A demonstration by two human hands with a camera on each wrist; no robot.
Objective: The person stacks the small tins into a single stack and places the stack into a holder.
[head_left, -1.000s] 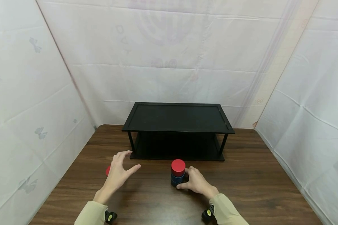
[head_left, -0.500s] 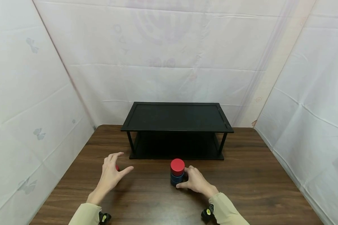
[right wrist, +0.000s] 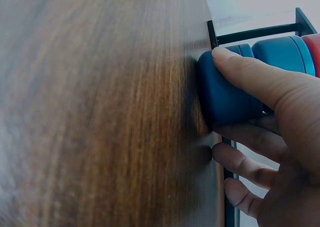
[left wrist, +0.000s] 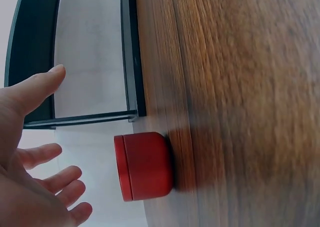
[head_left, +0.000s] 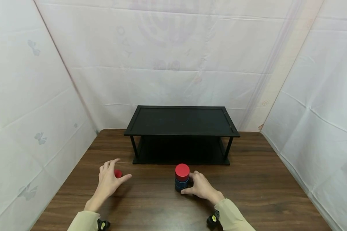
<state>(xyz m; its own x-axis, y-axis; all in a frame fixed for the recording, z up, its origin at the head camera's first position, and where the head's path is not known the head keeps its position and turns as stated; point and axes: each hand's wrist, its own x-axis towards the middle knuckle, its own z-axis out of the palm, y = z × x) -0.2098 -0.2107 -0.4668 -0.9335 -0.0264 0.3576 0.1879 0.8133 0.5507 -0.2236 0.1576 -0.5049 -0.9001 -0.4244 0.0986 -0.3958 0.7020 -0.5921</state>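
A small red lidded canister (head_left: 118,174) stands upright on the table at the left, seen whole as a red canister (left wrist: 146,167) in the left wrist view. My left hand (head_left: 107,179) hovers beside it with fingers and thumb spread, apart from it. Toward the middle stands a stack: a red canister (head_left: 182,172) on top of blue canisters (head_left: 181,184). My right hand (head_left: 203,186) grips the lowest blue canister (right wrist: 227,89) between thumb and fingers, low against the table. Above that, the right wrist view shows a second blue canister (right wrist: 281,53) and the red one's edge.
A black two-tier shelf (head_left: 182,121) stands behind the stack at the back of the brown wooden table (head_left: 257,192). Its lower tier (head_left: 179,152) is in shadow. White cloth walls (head_left: 167,57) enclose the table at the back and both sides.
My left hand has moved left and slightly toward me, so the red canister now shows between its thumb and fingers. The right hand and the stack have stayed in place.
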